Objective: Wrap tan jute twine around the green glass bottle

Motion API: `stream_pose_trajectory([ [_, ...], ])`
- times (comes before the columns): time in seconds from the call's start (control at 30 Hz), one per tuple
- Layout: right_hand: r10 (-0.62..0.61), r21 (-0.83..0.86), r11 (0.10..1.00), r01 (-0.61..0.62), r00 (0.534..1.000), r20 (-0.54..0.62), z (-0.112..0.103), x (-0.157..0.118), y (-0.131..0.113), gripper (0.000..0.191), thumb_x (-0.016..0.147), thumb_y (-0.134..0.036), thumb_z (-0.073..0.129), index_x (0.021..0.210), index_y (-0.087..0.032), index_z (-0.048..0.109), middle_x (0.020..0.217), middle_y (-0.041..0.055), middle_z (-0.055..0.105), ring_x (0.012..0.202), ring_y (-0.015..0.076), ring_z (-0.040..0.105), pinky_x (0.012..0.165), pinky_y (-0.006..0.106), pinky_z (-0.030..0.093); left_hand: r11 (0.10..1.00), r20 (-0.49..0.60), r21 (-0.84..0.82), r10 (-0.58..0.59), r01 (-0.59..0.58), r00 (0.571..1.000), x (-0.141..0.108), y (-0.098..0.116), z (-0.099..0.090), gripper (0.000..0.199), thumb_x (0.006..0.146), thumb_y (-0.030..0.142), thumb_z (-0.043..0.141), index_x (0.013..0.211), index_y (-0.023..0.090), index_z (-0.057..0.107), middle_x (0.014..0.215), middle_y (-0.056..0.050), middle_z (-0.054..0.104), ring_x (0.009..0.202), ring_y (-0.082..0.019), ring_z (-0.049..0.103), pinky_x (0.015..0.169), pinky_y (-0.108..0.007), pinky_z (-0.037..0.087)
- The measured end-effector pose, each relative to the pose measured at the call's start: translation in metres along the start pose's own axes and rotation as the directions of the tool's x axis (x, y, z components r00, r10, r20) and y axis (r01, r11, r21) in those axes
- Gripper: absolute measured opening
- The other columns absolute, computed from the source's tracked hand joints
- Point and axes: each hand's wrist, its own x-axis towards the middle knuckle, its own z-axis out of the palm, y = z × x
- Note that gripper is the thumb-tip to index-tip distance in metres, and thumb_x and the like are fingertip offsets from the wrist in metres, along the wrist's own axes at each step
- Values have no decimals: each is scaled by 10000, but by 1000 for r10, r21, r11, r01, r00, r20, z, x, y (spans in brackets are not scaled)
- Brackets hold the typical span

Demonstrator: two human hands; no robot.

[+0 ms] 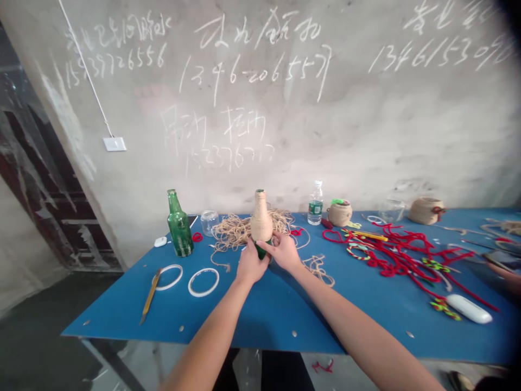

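A green glass bottle [261, 221], wound with tan twine from the neck down past its shoulder, stands upright between my hands. Bare green glass shows on its lower part. My left hand [251, 264] is closed around that lower part from the left. On the right side, my right hand [284, 251] has its thumb and fingers against the bottle near the lowest edge of the winding; whether it also pinches the twine's end cannot be made out. Behind the bottle lies a loose heap of twine [233, 232], partly hidden by it.
On the blue table [244, 320] stand an unwrapped green bottle [179, 228], a glass jar [209, 222] and a water bottle [315, 205]. White rings [203, 282] and a yellow-handled craft knife [150, 297] lie left. Red cords [407, 252] spread right, near another person's hand [504, 274].
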Motion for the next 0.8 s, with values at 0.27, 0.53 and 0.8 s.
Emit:
stream_pose_trajectory([
  [0.27, -27, 37, 999, 27, 1000, 1, 0, -3, -8, 473, 746, -554, 718, 981, -144, 706, 523, -82, 275, 502, 101, 239, 467, 253, 184, 997, -97, 81, -7, 15, 995, 1, 0, -1, 596, 820, 475, 617, 1257, 135, 396, 1152, -180, 643, 1074, -345, 646, 875, -408, 485],
  [0.53, 9, -4, 1000, -9, 1000, 0, -1, -1, -5, 457, 732, -593, 703, 841, -150, 675, 503, -74, 317, 491, 104, 257, 462, 259, 189, 999, -87, 26, -33, 35, 996, 1, 4, 0, 527, 799, 369, 662, 1223, 171, 417, 1151, -155, 620, 1095, -309, 628, 841, -359, 502],
  [0.8, -8, -28, 1000, 8, 1000, -9, 0, -3, -8, 471, 713, -621, 713, 769, -162, 620, 511, -73, 340, 492, 95, 270, 463, 257, 187, 996, -98, -4, 92, -93, 991, -2, -1, 2, 565, 861, 361, 571, 1333, 135, 358, 1283, -182, 548, 1186, -290, 574, 984, -399, 451],
])
